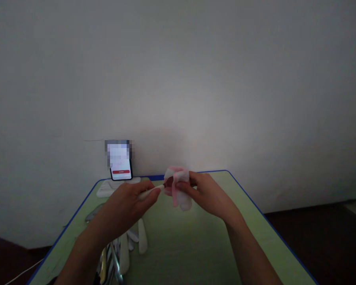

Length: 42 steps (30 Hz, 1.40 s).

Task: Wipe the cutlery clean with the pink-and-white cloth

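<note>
My left hand (130, 204) is closed around the pale handle of a utensil (150, 192), thumb along its near side. The utensil points right, and its far end goes into a pink and white cloth (184, 200), so its kind is hidden. My right hand (206, 192) pinches the folded cloth around that end, with a loose flap hanging below the fingers. Both hands are above the far half of the table. Below my left forearm lies a pile of cutlery (114, 259), some pieces with cream handles (142, 237) and others shiny metal.
A phone (121, 168) with a lit screen stands upright on a white holder or tray (105, 189) at the table's back left. The light green table (192, 253) has a blue edge. A pale wall (225, 99) rises directly behind it. A white cable (23, 272) runs at lower left.
</note>
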Available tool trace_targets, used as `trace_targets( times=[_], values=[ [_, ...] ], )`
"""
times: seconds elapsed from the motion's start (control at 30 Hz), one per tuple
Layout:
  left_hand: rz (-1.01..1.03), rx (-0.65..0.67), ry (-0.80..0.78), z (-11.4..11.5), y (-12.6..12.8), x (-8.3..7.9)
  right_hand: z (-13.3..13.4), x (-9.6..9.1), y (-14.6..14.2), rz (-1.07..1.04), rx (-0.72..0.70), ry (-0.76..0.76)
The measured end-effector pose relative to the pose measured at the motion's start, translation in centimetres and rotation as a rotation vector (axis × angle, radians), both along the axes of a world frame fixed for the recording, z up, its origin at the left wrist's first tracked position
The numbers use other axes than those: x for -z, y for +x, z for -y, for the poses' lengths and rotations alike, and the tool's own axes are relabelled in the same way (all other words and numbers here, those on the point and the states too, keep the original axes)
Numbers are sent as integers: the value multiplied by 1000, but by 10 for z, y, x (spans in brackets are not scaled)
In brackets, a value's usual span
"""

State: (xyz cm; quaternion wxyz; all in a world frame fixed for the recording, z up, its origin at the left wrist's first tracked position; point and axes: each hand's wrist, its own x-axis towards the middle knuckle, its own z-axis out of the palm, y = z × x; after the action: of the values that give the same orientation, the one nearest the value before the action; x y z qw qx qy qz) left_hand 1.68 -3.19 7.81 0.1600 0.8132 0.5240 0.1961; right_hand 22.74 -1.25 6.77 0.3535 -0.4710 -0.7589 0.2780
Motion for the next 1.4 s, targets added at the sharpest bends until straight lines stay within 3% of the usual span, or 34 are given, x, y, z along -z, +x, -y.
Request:
trace_targets(
  times=[0.13, 0.33, 0.47, 0.73, 1.2, 1.4],
  values=[
    [-50, -33, -19, -2, 1, 1, -2, -2, 4, 50, 35, 22],
    [-143, 24, -14, 0, 4, 2, 5, -6, 8, 178, -157, -25],
    [-151, 13, -19, 0, 5, 4, 4, -6, 9, 221, -202, -49],
    [-85, -39, 72, 1, 14, 7, 1, -4, 5, 185, -7, 120],
    [69, -117, 182, 3, 11, 1, 2, 0, -18, -168, 183, 149],
    [108, -144, 138, 5, 10, -4, -1, 12, -37, -554, 262, -28]
  ],
)
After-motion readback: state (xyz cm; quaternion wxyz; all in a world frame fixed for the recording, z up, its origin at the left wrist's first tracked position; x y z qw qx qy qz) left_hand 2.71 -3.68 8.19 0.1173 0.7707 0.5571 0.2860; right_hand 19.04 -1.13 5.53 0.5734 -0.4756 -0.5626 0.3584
